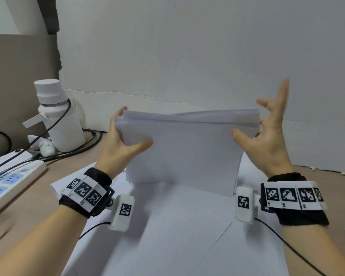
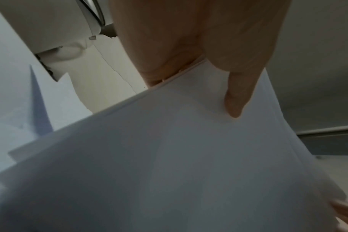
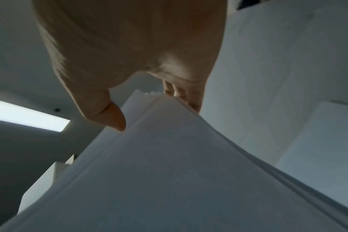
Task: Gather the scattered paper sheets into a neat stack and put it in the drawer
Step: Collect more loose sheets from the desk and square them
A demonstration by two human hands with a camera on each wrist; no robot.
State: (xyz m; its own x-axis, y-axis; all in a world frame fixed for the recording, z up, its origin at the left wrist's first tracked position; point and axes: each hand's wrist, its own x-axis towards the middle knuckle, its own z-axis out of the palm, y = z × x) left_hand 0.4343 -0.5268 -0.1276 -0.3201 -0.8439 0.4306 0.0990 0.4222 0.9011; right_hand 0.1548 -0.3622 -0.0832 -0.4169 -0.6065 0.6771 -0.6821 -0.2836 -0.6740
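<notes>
Standing stack [image 1: 184, 150] on edge over loose sheets [image 1: 167, 226] mid-desk, long axis left-right between hands. Left hand [image 1: 119, 144] clamped on left end; right hand [image 1: 267, 134] splayed, loosely touching right end.

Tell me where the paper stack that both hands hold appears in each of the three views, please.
Head view: the paper stack stands on edge at the centre, between the left hand and the right hand.
Left wrist view: it fills the lower centre and right.
Right wrist view: it runs from the centre down across the bottom.
Shared landmark: the left thumb pressed on the near sheet, also seen in the head view.
</notes>
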